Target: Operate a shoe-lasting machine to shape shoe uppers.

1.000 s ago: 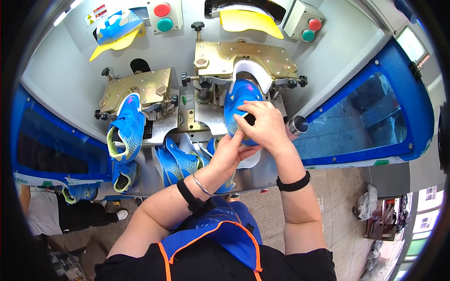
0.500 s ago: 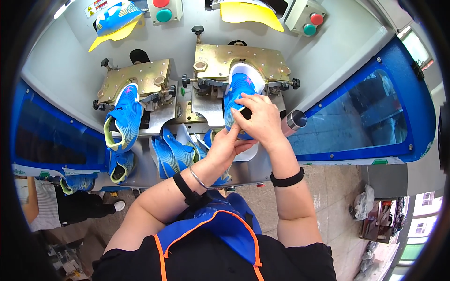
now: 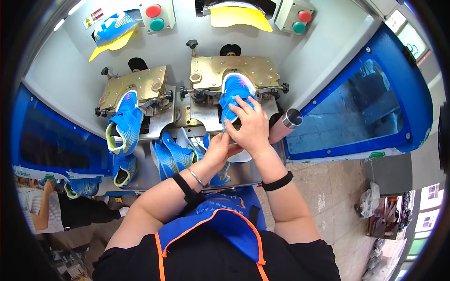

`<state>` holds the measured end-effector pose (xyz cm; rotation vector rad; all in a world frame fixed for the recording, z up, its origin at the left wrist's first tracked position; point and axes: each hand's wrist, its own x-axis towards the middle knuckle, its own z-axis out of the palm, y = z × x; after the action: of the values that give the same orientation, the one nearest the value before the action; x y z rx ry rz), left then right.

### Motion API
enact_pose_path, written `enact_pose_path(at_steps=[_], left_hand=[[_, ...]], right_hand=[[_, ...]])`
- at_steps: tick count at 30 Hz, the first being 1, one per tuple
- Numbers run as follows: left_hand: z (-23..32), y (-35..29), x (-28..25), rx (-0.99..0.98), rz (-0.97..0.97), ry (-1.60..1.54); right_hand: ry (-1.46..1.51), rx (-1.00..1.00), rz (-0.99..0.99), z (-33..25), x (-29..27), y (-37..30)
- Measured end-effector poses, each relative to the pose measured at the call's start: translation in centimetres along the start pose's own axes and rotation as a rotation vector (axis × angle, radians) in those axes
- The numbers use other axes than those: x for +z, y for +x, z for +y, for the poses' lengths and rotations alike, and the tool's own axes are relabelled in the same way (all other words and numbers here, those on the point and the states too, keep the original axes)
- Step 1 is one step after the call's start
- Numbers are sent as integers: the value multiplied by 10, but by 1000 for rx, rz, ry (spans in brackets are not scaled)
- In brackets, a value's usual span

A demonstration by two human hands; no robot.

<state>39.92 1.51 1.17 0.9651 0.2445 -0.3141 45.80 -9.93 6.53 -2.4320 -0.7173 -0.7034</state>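
A blue shoe upper point(image 3: 229, 99) with a pink mark and white edging lies toe-first in the notch of the right brass-coloured clamp plate point(image 3: 233, 65). My right hand point(image 3: 251, 126) spreads over it, fingers pressing the lacing area and thumb along the side. My left hand point(image 3: 218, 151) is closed at its near end, thumb up against the side; the heel part is mostly hidden by my hands. A matching blue shoe upper point(image 3: 126, 122) sits toe-first in the left brass-coloured clamp plate point(image 3: 133, 84), its pale green lining open toward me, untouched.
Several blue uppers point(image 3: 174, 152) stand on the metal ledge below. A pink cylinder with a steel end point(image 3: 283, 125) is right of my hands. Blue windowed doors point(image 3: 347, 112) flank the machine; red and green button boxes point(image 3: 157, 16) are above. Another person point(image 3: 44, 206) is at far left.
My hands remain on the right upper, whose toe now sits deeper in the notch, with less white edging showing. The whole view has shifted slightly.
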Motion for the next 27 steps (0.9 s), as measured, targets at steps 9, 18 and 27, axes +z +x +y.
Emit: enact_pose_path(at_steps=[9,18,27], left_hand=[[20,-35,-33,233,39,690],[16,-90,-58,830,-460,1864],[4,-80,-75,897,-426,2137]], right_hand=[[98,-29,264,-1,-25,-37],[-177,453,-564,-15,54,-167],[-342,508,-287,-22,72,-182]])
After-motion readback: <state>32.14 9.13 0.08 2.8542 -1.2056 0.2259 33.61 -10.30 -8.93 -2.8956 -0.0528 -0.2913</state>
